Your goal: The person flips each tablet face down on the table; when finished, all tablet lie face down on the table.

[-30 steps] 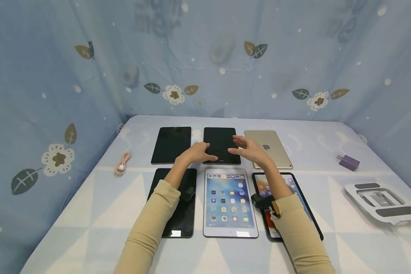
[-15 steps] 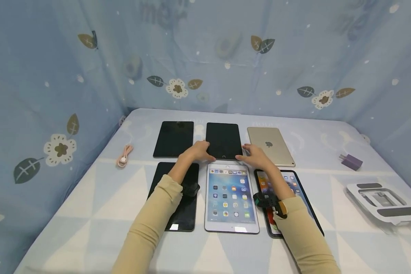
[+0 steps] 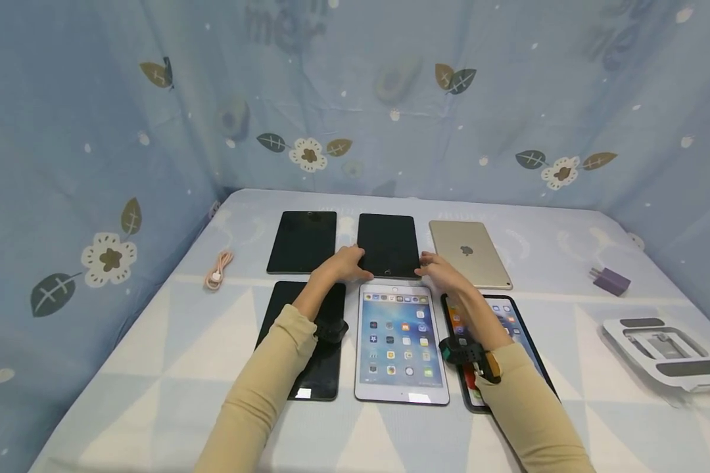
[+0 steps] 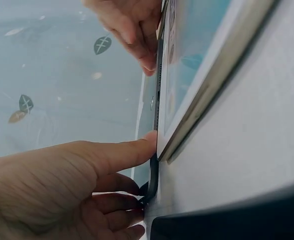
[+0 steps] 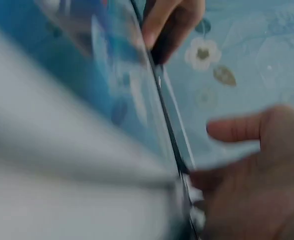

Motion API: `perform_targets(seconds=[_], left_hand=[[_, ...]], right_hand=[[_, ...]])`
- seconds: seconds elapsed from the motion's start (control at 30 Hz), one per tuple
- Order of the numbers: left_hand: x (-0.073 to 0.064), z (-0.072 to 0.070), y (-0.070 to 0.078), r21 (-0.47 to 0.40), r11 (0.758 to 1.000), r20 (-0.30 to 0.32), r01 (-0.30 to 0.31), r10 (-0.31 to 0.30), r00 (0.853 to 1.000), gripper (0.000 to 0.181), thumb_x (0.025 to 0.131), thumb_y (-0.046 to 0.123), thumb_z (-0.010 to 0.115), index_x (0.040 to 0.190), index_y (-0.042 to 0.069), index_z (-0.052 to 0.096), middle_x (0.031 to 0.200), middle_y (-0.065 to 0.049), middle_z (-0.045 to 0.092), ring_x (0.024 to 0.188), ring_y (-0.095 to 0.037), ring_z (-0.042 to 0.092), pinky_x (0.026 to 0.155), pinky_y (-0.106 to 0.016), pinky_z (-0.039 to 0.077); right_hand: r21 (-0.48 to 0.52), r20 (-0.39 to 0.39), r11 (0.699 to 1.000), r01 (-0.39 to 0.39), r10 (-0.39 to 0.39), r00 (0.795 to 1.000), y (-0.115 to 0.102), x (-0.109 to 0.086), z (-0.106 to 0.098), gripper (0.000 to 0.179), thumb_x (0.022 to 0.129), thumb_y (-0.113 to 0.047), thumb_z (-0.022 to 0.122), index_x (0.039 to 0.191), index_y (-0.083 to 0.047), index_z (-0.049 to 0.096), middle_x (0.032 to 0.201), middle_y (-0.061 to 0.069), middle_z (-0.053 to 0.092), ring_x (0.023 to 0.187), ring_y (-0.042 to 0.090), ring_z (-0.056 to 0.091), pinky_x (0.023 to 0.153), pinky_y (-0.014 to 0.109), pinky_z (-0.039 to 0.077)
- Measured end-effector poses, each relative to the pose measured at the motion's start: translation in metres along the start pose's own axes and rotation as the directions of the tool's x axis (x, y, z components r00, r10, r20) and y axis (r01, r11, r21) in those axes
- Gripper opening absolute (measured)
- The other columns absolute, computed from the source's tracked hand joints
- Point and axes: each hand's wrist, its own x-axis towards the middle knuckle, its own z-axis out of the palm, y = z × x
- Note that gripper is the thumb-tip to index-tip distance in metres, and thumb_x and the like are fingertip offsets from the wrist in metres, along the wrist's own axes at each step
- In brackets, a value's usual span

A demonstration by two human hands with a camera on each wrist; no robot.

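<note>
A black tablet lies screen up in the middle of the back row, between both hands. My left hand grips its near left corner; in the left wrist view the thumb presses the edge while the fingers curl at the side. At the near right corner is my right hand; in the right wrist view its thumb stands off the tablet's edge and its fingers reach the corner. Directly in front lies a white-framed tablet with its screen lit.
Another black tablet and a gold tablet flank it. Under the forearms lie a dark tablet and a lit black-framed tablet. A pink cable sits left; a purple charger and white stand sit right.
My right hand has come down from above the tablet to its near right corner. The left hand has stayed at the left corner. The head view has tilted slightly.
</note>
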Motion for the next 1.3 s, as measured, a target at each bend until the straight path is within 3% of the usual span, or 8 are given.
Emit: perform_targets(seconds=[0.13, 0.33, 0.5, 0.7, 0.87, 1.03, 1.17, 1.3], left_hand=[[-0.005, 0.0, -0.003, -0.041, 0.999, 0.019, 0.001, 0.0, 1.0, 0.068, 0.094, 0.029, 0.062, 0.147, -0.001, 0.034, 0.154, -0.02, 0.033, 0.142, -0.034, 0.032, 0.115, -0.045, 0.03], [-0.005, -0.005, -0.006, -0.102, 0.994, 0.021, -0.025, 0.027, 0.999, 0.067, 0.094, 0.03, 0.061, 0.146, -0.003, 0.034, 0.152, -0.02, 0.036, 0.14, -0.033, 0.035, 0.113, -0.045, 0.034], [0.0, -0.007, -0.003, -0.103, 0.993, 0.027, -0.064, 0.067, 0.997, 0.066, 0.094, 0.03, 0.061, 0.145, -0.005, 0.036, 0.15, -0.02, 0.038, 0.139, -0.033, 0.037, 0.112, -0.043, 0.035], [0.0, -0.005, 0.008, -0.112, 0.992, 0.035, -0.064, 0.068, 0.997, 0.065, 0.095, 0.03, 0.061, 0.145, -0.004, 0.037, 0.15, -0.019, 0.04, 0.139, -0.032, 0.038, 0.112, -0.042, 0.036], [0.003, -0.003, 0.015, -0.126, 0.989, 0.055, -0.076, 0.084, 0.995, 0.066, 0.095, 0.032, 0.06, 0.146, -0.003, 0.036, 0.151, -0.018, 0.039, 0.14, -0.031, 0.038, 0.113, -0.042, 0.035], [0.009, -0.004, 0.024, -0.12, 0.989, 0.082, -0.087, 0.097, 0.992, 0.066, 0.095, 0.032, 0.06, 0.146, -0.002, 0.036, 0.151, -0.017, 0.038, 0.141, -0.029, 0.036, 0.114, -0.041, 0.033], [0.013, -0.003, 0.029, -0.116, 0.987, 0.095, -0.11, 0.121, 0.988, 0.066, 0.095, 0.032, 0.06, 0.145, -0.003, 0.036, 0.151, -0.017, 0.039, 0.14, -0.029, 0.037, 0.114, -0.04, 0.034], [0.016, -0.002, 0.031, -0.137, 0.981, 0.1, -0.14, 0.154, 0.983, 0.066, 0.094, 0.031, 0.061, 0.144, -0.005, 0.038, 0.149, -0.018, 0.041, 0.139, -0.029, 0.039, 0.113, -0.04, 0.035]], right_hand=[[0.198, -0.025, 0.98, -0.026, 0.032, 0.999, -0.009, -0.004, 0.008, 0.065, 0.098, -0.012, 0.041, 0.15, 0.009, 0.009, 0.16, 0.023, 0.001, 0.148, 0.04, 0.0, 0.12, 0.054, 0.006], [0.424, -0.108, 0.901, 0.093, -0.052, 0.993, -0.023, -0.007, 0.01, 0.055, 0.101, -0.005, 0.038, 0.148, 0.011, 0.014, 0.151, 0.03, 0.023, 0.13, 0.033, 0.04, 0.112, 0.036, 0.037], [0.408, -0.185, 0.9, 0.154, -0.084, 0.979, -0.025, -0.007, 0.005, 0.049, 0.1, 0.0, 0.035, 0.145, 0.012, 0.023, 0.143, 0.033, 0.038, 0.106, 0.019, 0.059, 0.098, 0.025, 0.049], [0.426, -0.211, 0.886, 0.182, -0.098, 0.972, -0.028, -0.011, -0.005, 0.048, 0.097, 0.007, 0.032, 0.144, 0.014, 0.026, 0.141, 0.035, 0.038, 0.083, 0.002, 0.061, 0.079, 0.014, 0.054], [0.482, -0.218, 0.851, 0.208, -0.113, 0.969, -0.033, -0.017, -0.013, 0.049, 0.095, 0.008, 0.034, 0.142, 0.017, 0.026, 0.13, 0.029, 0.05, 0.077, 0.0, 0.065, 0.074, 0.014, 0.054], [0.518, -0.228, 0.82, 0.242, -0.141, 0.964, -0.037, -0.022, -0.022, 0.048, 0.095, 0.008, 0.035, 0.141, 0.018, 0.027, 0.093, -0.002, 0.063, 0.072, 0.001, 0.067, 0.07, 0.013, 0.055], [0.492, -0.229, 0.83, 0.264, -0.169, 0.959, -0.039, -0.027, -0.027, 0.047, 0.097, 0.005, 0.037, 0.141, 0.018, 0.028, 0.09, -0.006, 0.061, 0.073, 0.001, 0.066, 0.071, 0.013, 0.054], [0.436, -0.24, 0.855, 0.282, -0.191, 0.952, -0.042, -0.032, -0.027, 0.046, 0.098, 0.002, 0.04, 0.141, 0.016, 0.031, 0.101, 0.002, 0.061, 0.077, 0.0, 0.065, 0.075, 0.012, 0.054]])
